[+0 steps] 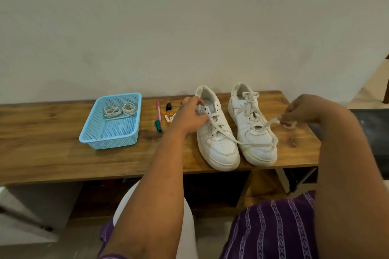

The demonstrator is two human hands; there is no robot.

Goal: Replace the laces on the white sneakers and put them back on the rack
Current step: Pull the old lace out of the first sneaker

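Unlacing was barely begun: my left hand (190,114) gripped the left sneaker (216,132), right-hand fingers (287,120) pinched its old lace (252,132), new laces (120,109) untouched in the basket (134,132).

A wooden surface (52,153) stands against the wall. On it lie a blue basket (111,132), several markers (159,114) and two white sneakers (216,134).

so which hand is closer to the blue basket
Left. The left hand grips the near sneaker just past the markers beside the blue basket; the right hand pinches a lace end beyond both sneakers.
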